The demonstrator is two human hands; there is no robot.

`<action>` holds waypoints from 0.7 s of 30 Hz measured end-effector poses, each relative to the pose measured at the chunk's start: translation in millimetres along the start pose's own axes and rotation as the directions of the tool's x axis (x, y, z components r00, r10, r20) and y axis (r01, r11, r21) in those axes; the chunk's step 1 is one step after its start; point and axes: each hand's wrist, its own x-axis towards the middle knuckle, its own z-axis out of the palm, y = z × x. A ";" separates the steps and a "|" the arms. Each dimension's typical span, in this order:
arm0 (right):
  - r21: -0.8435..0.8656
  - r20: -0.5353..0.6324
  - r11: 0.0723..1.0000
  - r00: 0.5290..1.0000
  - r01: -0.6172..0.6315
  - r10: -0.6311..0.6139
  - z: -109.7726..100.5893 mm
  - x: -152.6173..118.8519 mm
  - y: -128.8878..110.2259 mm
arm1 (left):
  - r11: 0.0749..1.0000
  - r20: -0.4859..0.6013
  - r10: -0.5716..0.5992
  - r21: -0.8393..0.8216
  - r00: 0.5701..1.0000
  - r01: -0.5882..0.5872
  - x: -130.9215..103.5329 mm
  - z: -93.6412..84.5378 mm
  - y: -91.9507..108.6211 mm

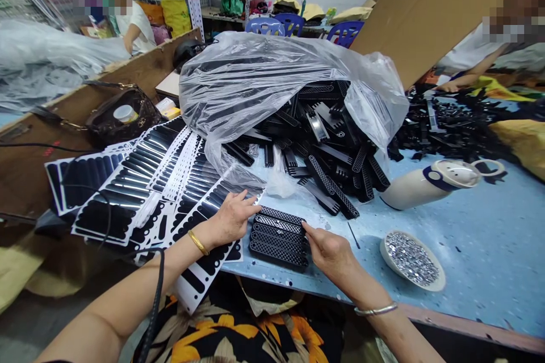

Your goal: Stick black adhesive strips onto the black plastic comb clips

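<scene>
Several black plastic strips with a mesh pattern (279,236) lie side by side in a tight row at the table's front edge. At the row's far left corner is my left hand (232,216), its fingers apart and one fingertip touching the end of the farthest strip. My right hand (334,249) is closed at the opposite end of that strip, fingertips against its corner. To the left, sheets of black oblong stickers (200,181) overlap in a fan, partly under my left forearm.
Behind the row, a clear plastic bag (255,79) spills a heap of black plastic parts (327,164). A bowl of small metal pieces (385,249) and a tilted white bottle (413,187) are on the right. A handbag (140,113) lies far left. Two people work nearby.
</scene>
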 end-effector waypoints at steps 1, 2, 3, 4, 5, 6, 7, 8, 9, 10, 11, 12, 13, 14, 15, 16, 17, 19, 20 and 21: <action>-0.004 0.006 1.000 1.000 -0.005 0.005 0.2 0.0 0.1 | 1.000 -0.006 0.003 0.006 1.000 -0.003 -1.2 0.2 -0.4; -0.006 0.010 1.000 1.000 -0.007 0.007 0.4 0.0 0.2 | 1.000 -0.010 0.007 0.017 1.000 -0.007 -2.5 0.4 -0.6; -0.008 0.013 1.000 1.000 -0.006 0.006 0.5 0.1 0.3 | 0.999 -0.011 0.012 0.031 1.000 -0.012 -3.8 0.5 -0.7; -0.008 0.013 1.000 1.000 -0.002 0.002 0.6 0.2 0.4 | 0.999 -0.009 0.017 0.047 1.000 -0.017 -5.1 0.5 -0.4; -0.008 0.012 1.000 1.000 0.003 -0.003 0.6 0.3 0.4 | 0.998 -0.006 0.022 0.064 1.000 -0.021 -6.3 0.7 0.3; -0.009 0.010 1.000 1.000 0.008 -0.008 0.7 0.3 0.5 | 0.996 -0.001 0.025 0.082 1.000 -0.025 -7.4 1.0 1.3; -0.012 0.008 1.000 1.000 0.012 -0.012 0.8 0.4 0.6 | 0.995 0.006 0.026 0.101 1.000 -0.026 -8.5 1.7 2.6; -0.016 0.006 1.000 1.000 0.013 -0.013 0.9 0.4 0.8 | 0.992 0.015 0.026 0.119 1.000 -0.027 -9.5 2.6 4.2; -0.022 0.007 1.000 1.000 0.014 -0.014 1.2 0.5 1.1 | 0.990 0.024 0.023 0.138 0.999 -0.026 -10.5 3.7 6.0; -0.028 0.009 1.000 1.000 0.014 -0.014 1.5 0.4 1.4 | 0.988 0.033 0.020 0.154 0.999 -0.024 -11.4 5.1 7.9; -0.034 0.013 0.999 1.000 0.015 -0.015 1.8 0.4 1.7 | 0.986 0.043 0.015 0.168 0.999 -0.022 -12.3 6.5 9.8; -0.038 0.017 0.999 1.000 0.017 -0.016 2.1 0.4 2.1 | 0.984 0.051 0.009 0.179 0.999 -0.018 -13.0 7.7 11.6; -0.042 0.020 0.999 1.000 0.017 -0.017 2.4 0.4 2.3 | 0.982 0.059 0.004 0.187 0.998 -0.015 -13.4 8.5 13.3; -0.044 0.020 0.999 1.000 0.017 -0.016 2.5 0.5 2.5 | 0.981 0.068 0.000 0.191 0.998 -0.013 -13.4 8.8 14.8; -0.046 0.021 0.999 1.000 0.015 -0.014 2.5 0.7 2.6 | 0.981 0.077 -0.003 0.192 0.997 -0.012 -12.8 8.4 16.0; -0.049 0.021 0.999 1.000 0.012 -0.011 2.3 1.0 2.5 | 0.982 0.086 -0.001 0.191 0.996 -0.015 -11.6 7.3 16.7; -0.050 0.024 0.999 1.000 0.010 -0.009 1.8 1.3 2.4 | 0.982 0.096 0.004 0.187 0.995 -0.021 -9.9 5.5 17.0; -0.052 0.037 0.999 0.999 0.007 -0.005 0.5 2.2 2.0 | 0.984 0.122 0.021 0.172 0.992 -0.042 -5.2 0.5 15.8; -0.051 0.044 0.999 0.999 0.005 -0.003 -0.2 2.6 1.8 | 0.985 0.135 0.034 0.164 0.990 -0.056 -2.7 -2.3 14.4; -0.051 0.051 0.999 0.999 0.004 -0.002 -0.7 3.0 1.8 | 0.985 0.145 0.048 0.159 0.988 -0.071 -0.4 -5.0 12.4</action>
